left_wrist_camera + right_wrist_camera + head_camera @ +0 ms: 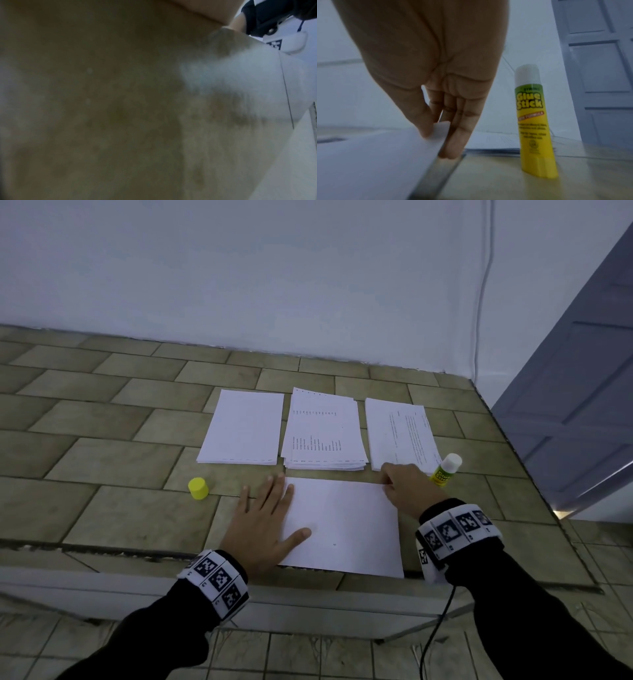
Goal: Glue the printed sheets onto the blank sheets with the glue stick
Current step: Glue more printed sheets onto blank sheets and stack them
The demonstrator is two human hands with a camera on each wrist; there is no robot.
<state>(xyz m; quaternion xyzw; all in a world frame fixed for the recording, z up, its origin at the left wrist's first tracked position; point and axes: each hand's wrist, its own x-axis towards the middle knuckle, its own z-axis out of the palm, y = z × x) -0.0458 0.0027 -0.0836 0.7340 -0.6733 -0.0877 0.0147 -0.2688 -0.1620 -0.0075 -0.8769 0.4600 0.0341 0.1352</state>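
The tiled worktop spreads out under my arms, butting against a pale wall. Along its far side lie three stacks of paper in a row: a blank stack on the left, a printed stack with columns of text in the middle, and another printed stack on the right. Nearer to me, just in front of the middle and right stacks, a single sheet lies white side up.

My left hand rests flat on the sheet's left edge, fingers straight and spread, thumb lying across the paper, the palm partly on the tiles; that wrist's camera shows only a blur. My right hand is at the sheet's far right corner, and in the right wrist view the thumb and fingers pinch that corner, which is lifted slightly off the tiles.

The glue stick stands upright and uncapped just to the right of my right hand, close to the near edge of the right printed stack. Its yellow cap sits on the tiles to the left of my left hand, apart from it.
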